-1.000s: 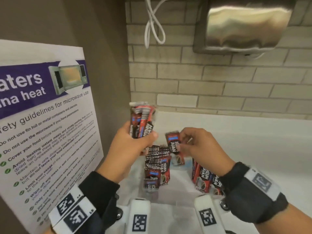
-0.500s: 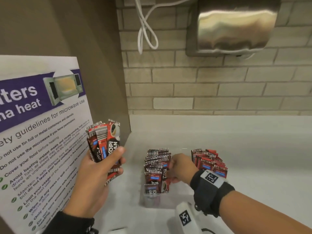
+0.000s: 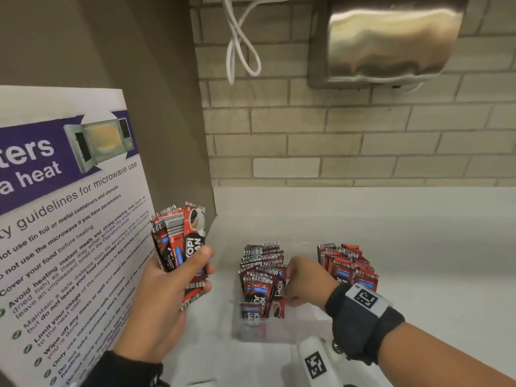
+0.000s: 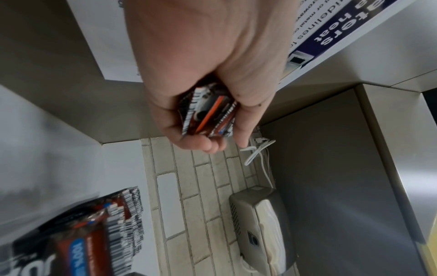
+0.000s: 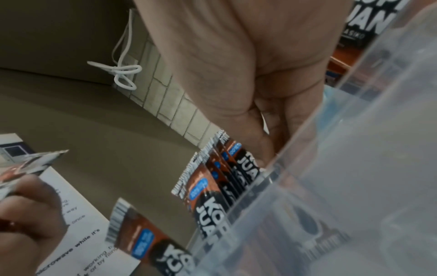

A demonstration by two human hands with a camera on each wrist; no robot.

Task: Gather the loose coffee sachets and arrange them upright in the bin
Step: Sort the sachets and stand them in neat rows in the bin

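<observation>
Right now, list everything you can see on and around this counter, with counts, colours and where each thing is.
Sachets in hand: a fanned bundle, red and black, held up beside the poster.
Left row of sachets: many, red and black, upright in the bin's left side.
Right row of sachets: many, red, upright in the bin's right side.
Bin: one, clear plastic, on the counter.
Counter: one, white.
Poster: one, white and purple, microwave guidelines, on the left.
Brick wall: pale beige, behind the counter.
Dispenser: one, steel, on the wall.
Cable: one, white, looped on the wall.
Left hand: grips the bundle.
Right hand: in the bin, against the left row; grip unclear.
</observation>
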